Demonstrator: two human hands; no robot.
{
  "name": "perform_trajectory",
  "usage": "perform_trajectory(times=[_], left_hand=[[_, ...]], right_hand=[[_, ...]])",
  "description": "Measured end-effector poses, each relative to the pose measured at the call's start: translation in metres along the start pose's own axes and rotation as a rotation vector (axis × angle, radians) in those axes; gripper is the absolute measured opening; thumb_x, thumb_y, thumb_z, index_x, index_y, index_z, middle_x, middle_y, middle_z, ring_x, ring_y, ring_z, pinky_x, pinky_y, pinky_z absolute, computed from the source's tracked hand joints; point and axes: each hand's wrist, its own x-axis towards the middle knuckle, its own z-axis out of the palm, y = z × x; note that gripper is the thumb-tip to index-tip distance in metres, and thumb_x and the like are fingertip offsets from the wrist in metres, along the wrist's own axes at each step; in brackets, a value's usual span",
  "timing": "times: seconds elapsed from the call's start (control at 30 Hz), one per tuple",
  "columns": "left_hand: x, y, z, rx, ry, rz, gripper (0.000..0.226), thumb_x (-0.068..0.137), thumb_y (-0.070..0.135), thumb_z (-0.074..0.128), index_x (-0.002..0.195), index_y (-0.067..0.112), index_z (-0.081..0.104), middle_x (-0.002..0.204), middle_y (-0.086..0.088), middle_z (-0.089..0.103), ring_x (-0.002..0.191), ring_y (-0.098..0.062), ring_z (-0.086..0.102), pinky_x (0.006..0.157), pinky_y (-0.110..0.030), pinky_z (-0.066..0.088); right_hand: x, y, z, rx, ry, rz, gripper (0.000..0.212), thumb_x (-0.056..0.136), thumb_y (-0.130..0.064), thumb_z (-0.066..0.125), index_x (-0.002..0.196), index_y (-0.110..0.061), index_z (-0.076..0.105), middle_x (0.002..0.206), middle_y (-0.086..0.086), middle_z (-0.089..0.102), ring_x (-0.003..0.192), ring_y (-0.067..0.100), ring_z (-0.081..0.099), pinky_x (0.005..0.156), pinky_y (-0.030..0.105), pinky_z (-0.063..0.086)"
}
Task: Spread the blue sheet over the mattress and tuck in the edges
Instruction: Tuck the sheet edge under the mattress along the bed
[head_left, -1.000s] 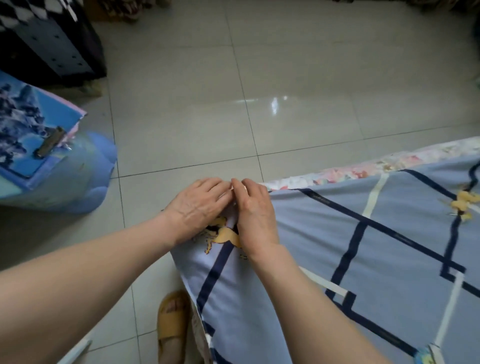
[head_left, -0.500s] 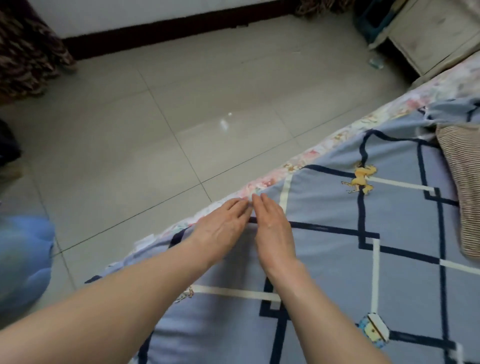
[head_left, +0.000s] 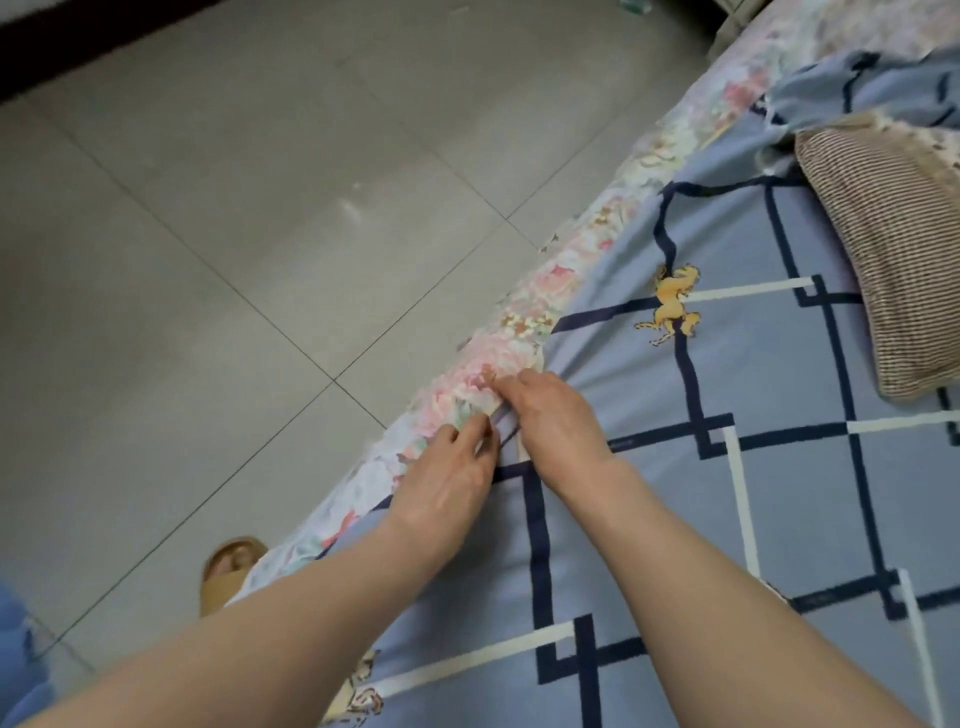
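With our left hand pinching the bunched edge of the blue sheet and our right hand curled over it, we should pull it taut across the floral mattress just beyond our fingertips, then tuck

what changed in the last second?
Both hands slid along the mattress edge, from the corner toward the striped pillow. Left hand now pinches the edge of the blue sheet; right hand beside it, grip unclear. Still side by side; sheet still spread.
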Motion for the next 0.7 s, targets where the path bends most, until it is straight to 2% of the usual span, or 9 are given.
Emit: perform_trajectory(times=[0.1, 0.2, 0.27, 0.37, 0.43, 0.5, 0.57, 0.6, 0.7], left_hand=[[0.011, -0.007, -0.014, -0.204, -0.091, -0.119, 0.024, 0.085, 0.001, 0.053, 0.109, 0.007, 0.053, 0.109, -0.013, 0.049, 0.070, -0.031, 0.053, 0.057, -0.039, 0.042], [0.019, -0.009, -0.019, -0.195, -0.140, -0.212, 0.016, 0.093, 0.005, 0.043, 0.108, 0.011, 0.043, 0.106, -0.010, 0.050, 0.079, -0.032, 0.057, 0.059, -0.036, 0.033], [0.022, -0.017, -0.016, -0.211, -0.159, -0.203, 0.007, 0.094, 0.014, 0.046, 0.095, 0.017, 0.040, 0.101, -0.008, 0.057, 0.082, -0.031, 0.059, 0.060, -0.035, 0.033], [0.024, -0.036, -0.015, -0.208, -0.134, -0.179, 0.018, 0.096, 0.026, 0.045, 0.086, 0.023, 0.031, 0.095, -0.006, 0.060, 0.081, -0.032, 0.059, 0.061, -0.035, 0.031], [0.023, -0.048, -0.019, -0.241, -0.088, -0.108, 0.016, 0.097, 0.029, 0.041, 0.086, 0.023, 0.032, 0.088, -0.005, 0.058, 0.076, -0.034, 0.055, 0.059, -0.035, 0.029], [0.020, -0.057, -0.025, -0.283, -0.053, -0.051, 0.012, 0.096, 0.026, 0.041, 0.086, 0.022, 0.035, 0.077, -0.003, 0.047, 0.066, -0.033, 0.046, 0.057, -0.035, 0.027], [0.017, -0.061, -0.026, -0.328, -0.079, -0.014, 0.010, 0.091, 0.020, 0.043, 0.086, 0.021, 0.034, 0.073, -0.001, 0.043, 0.063, -0.029, 0.041, 0.055, -0.033, 0.026], [0.018, -0.063, -0.025, -0.382, -0.110, -0.025, 0.012, 0.089, 0.018, 0.043, 0.083, 0.021, 0.033, 0.071, 0.000, 0.044, 0.062, -0.027, 0.040, 0.055, -0.033, 0.025], [0.027, -0.067, -0.021, -0.526, -0.156, -0.059, 0.017, 0.090, 0.026, 0.040, 0.077, 0.016, 0.039, 0.068, -0.004, 0.054, 0.060, -0.024, 0.038, 0.054, -0.034, 0.028]], right_hand=[[0.016, -0.006, -0.005, -0.034, -0.011, 0.062, 0.026, 0.088, -0.006, 0.053, 0.110, -0.017, 0.061, 0.091, 0.011, 0.058, 0.085, 0.033, 0.054, 0.062, 0.038, 0.042], [0.022, -0.005, -0.008, -0.086, -0.012, 0.061, 0.021, 0.080, 0.001, 0.060, 0.096, -0.012, 0.065, 0.088, 0.015, 0.054, 0.076, 0.034, 0.052, 0.056, 0.038, 0.042], [0.021, -0.005, -0.007, -0.053, 0.003, 0.055, 0.019, 0.070, 0.006, 0.068, 0.083, -0.007, 0.068, 0.081, 0.016, 0.052, 0.064, 0.034, 0.052, 0.048, 0.038, 0.043], [0.019, -0.007, -0.008, -0.039, -0.011, 0.006, 0.024, 0.061, 0.009, 0.074, 0.076, -0.008, 0.068, 0.069, 0.013, 0.053, 0.053, 0.031, 0.051, 0.040, 0.033, 0.041], [0.027, -0.017, -0.013, -0.030, 0.056, 0.028, 0.030, 0.052, 0.013, 0.075, 0.068, -0.009, 0.063, 0.059, 0.010, 0.052, 0.047, 0.027, 0.049, 0.040, 0.027, 0.029], [0.047, -0.038, -0.015, 0.014, 0.159, 0.034, 0.033, 0.046, 0.019, 0.067, 0.063, -0.006, 0.056, 0.053, 0.009, 0.047, 0.044, 0.025, 0.044, 0.044, 0.026, 0.022], [0.074, -0.059, -0.014, 0.065, 0.258, 0.087, 0.033, 0.047, 0.024, 0.060, 0.065, -0.003, 0.055, 0.053, 0.011, 0.045, 0.044, 0.026, 0.044, 0.046, 0.028, 0.023], [0.085, -0.065, -0.013, 0.081, 0.274, 0.177, 0.032, 0.053, 0.025, 0.058, 0.070, -0.002, 0.055, 0.058, 0.013, 0.050, 0.049, 0.029, 0.050, 0.048, 0.029, 0.025], [0.087, -0.059, -0.012, 0.005, 0.291, 0.583, 0.028, 0.083, 0.011, 0.048, 0.107, -0.003, 0.051, 0.094, 0.017, 0.061, 0.083, 0.035, 0.058, 0.062, 0.034, 0.031]])
